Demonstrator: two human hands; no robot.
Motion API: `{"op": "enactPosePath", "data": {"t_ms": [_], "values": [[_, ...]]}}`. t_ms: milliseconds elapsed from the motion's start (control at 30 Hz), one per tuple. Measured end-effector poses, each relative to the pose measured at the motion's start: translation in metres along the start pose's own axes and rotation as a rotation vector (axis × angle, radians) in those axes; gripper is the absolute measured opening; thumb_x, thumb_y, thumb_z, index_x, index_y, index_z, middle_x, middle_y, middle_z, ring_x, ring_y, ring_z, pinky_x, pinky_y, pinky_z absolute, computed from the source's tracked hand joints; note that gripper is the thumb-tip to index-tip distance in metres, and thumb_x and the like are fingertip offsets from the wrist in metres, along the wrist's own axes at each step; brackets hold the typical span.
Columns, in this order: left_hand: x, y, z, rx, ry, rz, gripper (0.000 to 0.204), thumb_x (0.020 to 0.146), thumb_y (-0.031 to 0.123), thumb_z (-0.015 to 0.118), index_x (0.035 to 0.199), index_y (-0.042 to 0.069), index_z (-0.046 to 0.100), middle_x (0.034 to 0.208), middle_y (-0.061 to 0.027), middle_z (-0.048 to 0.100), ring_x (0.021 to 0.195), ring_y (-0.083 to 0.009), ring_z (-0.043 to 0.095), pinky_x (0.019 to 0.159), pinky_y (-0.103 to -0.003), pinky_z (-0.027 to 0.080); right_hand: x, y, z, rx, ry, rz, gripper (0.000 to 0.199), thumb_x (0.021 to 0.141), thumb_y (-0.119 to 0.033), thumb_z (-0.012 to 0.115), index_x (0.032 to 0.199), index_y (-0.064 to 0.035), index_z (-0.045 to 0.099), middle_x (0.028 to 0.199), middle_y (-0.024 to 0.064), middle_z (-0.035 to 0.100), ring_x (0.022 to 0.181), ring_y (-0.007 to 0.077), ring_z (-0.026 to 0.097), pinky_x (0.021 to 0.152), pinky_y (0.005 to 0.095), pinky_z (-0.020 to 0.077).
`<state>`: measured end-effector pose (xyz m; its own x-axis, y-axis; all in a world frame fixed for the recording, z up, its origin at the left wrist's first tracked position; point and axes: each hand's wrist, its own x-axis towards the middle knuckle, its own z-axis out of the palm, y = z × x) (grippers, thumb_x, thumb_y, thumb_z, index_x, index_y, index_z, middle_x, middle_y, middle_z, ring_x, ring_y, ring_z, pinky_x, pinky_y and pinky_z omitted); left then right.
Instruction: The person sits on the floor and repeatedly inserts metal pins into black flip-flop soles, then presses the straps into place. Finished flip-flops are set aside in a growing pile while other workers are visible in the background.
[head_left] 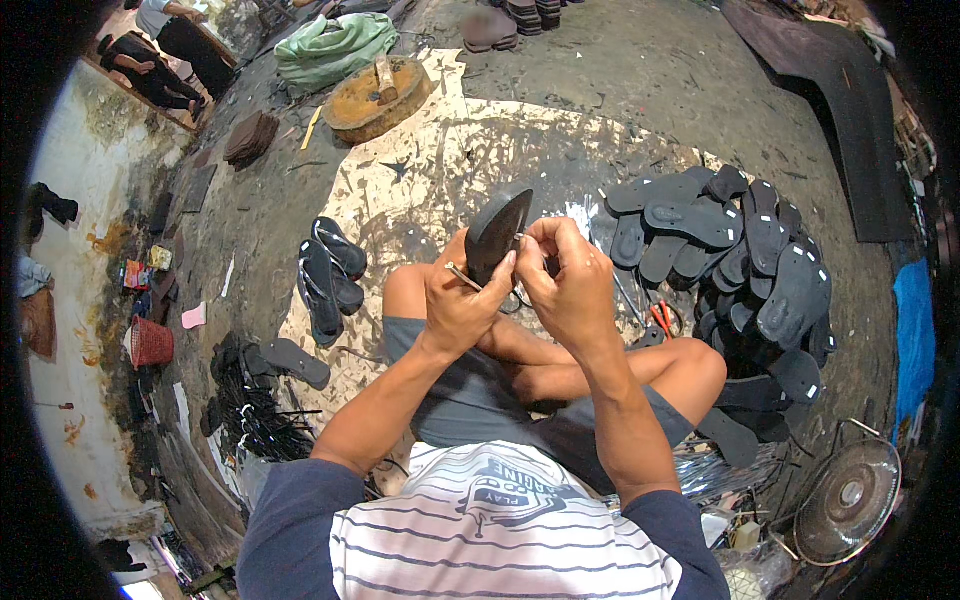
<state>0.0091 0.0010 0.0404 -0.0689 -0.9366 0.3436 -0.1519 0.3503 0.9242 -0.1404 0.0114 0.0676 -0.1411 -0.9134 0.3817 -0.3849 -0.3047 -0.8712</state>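
My left hand [452, 308] is closed around a black sandal sole [497, 232], tilted up on its edge in front of my crossed legs. A thin pale rod [465, 277], perhaps a tool's handle, sticks out between that hand's fingers. At the sole's right edge, my right hand [572, 278] is pinched with thumb and fingers together; whatever lies between them is too small to make out. To the left rest black flip-flops [322, 290] with straps. A large pile of black soles [690, 225] spreads to the right. Beside my knee lies a red-handled hand tool [662, 318].
A heap of black straps [250, 415] lies at left, near a red basket [151, 341]. Ahead are a round wooden block [345, 112] and a green sack [335, 45]. A fan [850, 495] stands at lower right. Two people are at the far upper left.
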Motion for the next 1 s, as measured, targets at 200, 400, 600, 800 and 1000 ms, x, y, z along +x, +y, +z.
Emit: {"op": "enactPosePath", "data": {"t_ms": [200, 400, 600, 800, 1000], "values": [[-0.002, -0.010, -0.001, 0.082, -0.016, -0.017, 0.027, 0.088, 0.001, 0.073, 0.115, -0.001, 0.066, 0.096, -0.0097, 0.070, 0.083, -0.0144, 0.068, 0.072, -0.029, 0.055, -0.001, 0.006, 0.002, -0.082, -0.057, -0.011, 0.015, 0.091, -0.011, 0.069, 0.097, -0.0001, 0.061, 0.086, 0.0206, 0.068, 0.075, 0.0397, 0.068, 0.064, 0.0466, 0.0530], [-0.008, -0.005, -0.004, 0.221, -0.053, 0.084, 0.047, 0.088, 0.000, 0.071, 0.134, 0.001, 0.062, 0.113, -0.0137, 0.070, 0.096, -0.0192, 0.069, 0.084, -0.031, 0.055, -0.006, 0.010, 0.011, -0.102, -0.027, 0.022, 0.017, 0.092, -0.013, 0.070, 0.099, -0.0001, 0.061, 0.085, 0.0210, 0.068, 0.076, 0.0401, 0.069, 0.065, 0.0472, 0.0531], [-0.005, -0.007, 0.001, 0.068, -0.058, -0.101, 0.048, 0.088, 0.000, 0.072, 0.135, 0.000, 0.062, 0.112, -0.0148, 0.070, 0.095, -0.0237, 0.070, 0.084, -0.033, 0.055, -0.009, 0.016, 0.008, -0.051, -0.020, 0.049, 0.014, 0.096, -0.012, 0.067, 0.103, -0.0004, 0.063, 0.089, 0.0211, 0.069, 0.081, 0.0418, 0.069, 0.070, 0.0470, 0.0543], [-0.003, -0.010, -0.002, 0.137, -0.068, -0.095, 0.045, 0.090, 0.005, 0.070, 0.135, 0.002, 0.062, 0.115, -0.0179, 0.073, 0.103, -0.0248, 0.072, 0.086, -0.034, 0.056, -0.009, 0.028, 0.011, -0.081, -0.109, 0.051, 0.019, 0.097, -0.015, 0.065, 0.106, 0.0012, 0.064, 0.094, 0.0239, 0.069, 0.086, 0.0441, 0.069, 0.073, 0.0499, 0.0546], [-0.017, -0.023, -0.003, 0.140, -0.029, -0.144, 0.044, 0.094, 0.017, 0.070, 0.133, 0.000, 0.062, 0.102, -0.0202, 0.074, 0.091, -0.0175, 0.073, 0.079, -0.033, 0.057, -0.016, 0.041, 0.020, -0.111, -0.126, 0.068, 0.018, 0.096, -0.016, 0.068, 0.102, 0.0007, 0.066, 0.089, 0.0186, 0.072, 0.079, 0.0346, 0.071, 0.071, 0.0427, 0.0555]]}}
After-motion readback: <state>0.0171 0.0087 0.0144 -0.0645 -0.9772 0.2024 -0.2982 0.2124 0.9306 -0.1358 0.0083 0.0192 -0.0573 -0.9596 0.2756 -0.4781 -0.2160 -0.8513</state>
